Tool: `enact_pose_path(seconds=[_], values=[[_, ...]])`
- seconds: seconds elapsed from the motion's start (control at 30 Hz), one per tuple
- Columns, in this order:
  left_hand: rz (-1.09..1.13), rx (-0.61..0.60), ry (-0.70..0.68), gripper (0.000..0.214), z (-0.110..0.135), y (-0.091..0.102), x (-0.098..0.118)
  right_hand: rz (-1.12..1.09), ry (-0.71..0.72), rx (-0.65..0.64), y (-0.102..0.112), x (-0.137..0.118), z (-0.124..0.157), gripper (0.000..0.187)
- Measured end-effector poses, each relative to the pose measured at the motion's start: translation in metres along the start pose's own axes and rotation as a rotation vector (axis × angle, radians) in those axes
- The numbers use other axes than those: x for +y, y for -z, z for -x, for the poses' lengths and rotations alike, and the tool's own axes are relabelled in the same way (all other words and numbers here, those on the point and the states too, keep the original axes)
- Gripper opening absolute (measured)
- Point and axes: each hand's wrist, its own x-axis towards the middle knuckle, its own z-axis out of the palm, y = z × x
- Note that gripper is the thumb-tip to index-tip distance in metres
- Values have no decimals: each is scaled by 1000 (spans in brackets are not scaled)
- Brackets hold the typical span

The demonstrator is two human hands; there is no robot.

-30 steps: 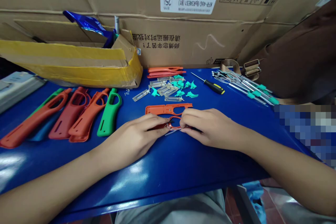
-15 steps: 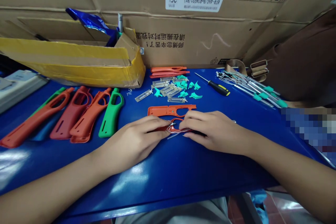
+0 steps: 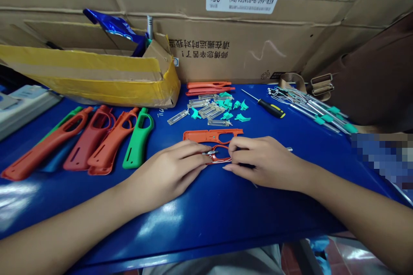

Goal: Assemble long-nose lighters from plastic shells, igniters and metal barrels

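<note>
Between my hands lies an orange-red lighter casing half (image 3: 220, 146), its ring-shaped trigger opening showing. White wire (image 3: 222, 161) runs along the ring's near side. My left hand (image 3: 176, 165) has its fingers closed over the casing's left part, beside a small metallic piece (image 3: 210, 152). My right hand (image 3: 261, 159) pinches at the casing's right end, with the fingertips near the wire; its palm hides the rest. A metal tube end (image 3: 289, 149) sticks out beyond my right hand. Just behind lies another orange casing half (image 3: 196, 135), inner side up.
Clear fuel tanks (image 3: 211, 111) and teal triggers (image 3: 242, 117) lie behind. A screwdriver (image 3: 271, 108) and metal lighter tubes (image 3: 318, 109) with wires are at right. Several coloured lighter casings (image 3: 137, 144) lie left, before a yellow-taped box (image 3: 129, 88). A large carton (image 3: 274, 30) stands behind.
The white wire now lies closer along the ring of the casing. My right fingers have shifted slightly, and the loose pale strip before the casing has gone from there. The view has shifted slightly.
</note>
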Motion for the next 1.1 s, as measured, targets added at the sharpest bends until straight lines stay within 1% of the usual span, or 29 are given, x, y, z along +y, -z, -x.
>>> enact_pose_path(seconds=[0.07, 0.17, 0.23, 0.33, 0.43, 0.5, 0.7, 0.83, 1.0, 1.1], values=[[15, -14, 11, 21, 0, 0, 0, -6, -18, 24, -4, 1, -1, 25], [29, -24, 21, 21, 0, -1, -1, -51, -42, 52, -7, 1, -1, 14], [29, -13, 20, 21, 1, -1, -1, -51, -44, 61, -8, 1, -2, 8], [28, 39, 4, 19, 2, -1, -1, -29, -46, 87, -8, -1, -3, 14], [36, 76, -13, 21, 2, -1, 0, -48, -81, 150, -9, -2, -6, 19], [52, 77, -15, 24, 1, -2, 1, -73, -86, 168, -11, -2, -7, 19], [86, 65, -12, 25, -1, -5, 5, -140, -8, 174, -16, 2, -9, 17], [76, 62, -29, 24, -1, -6, 6, -152, -9, 197, -17, 4, -10, 18], [95, 61, -36, 24, -2, -4, 6, -211, -38, 213, -20, 4, -11, 15], [100, 64, -30, 25, -3, -5, 5, -170, -22, 193, -20, 3, -10, 18]])
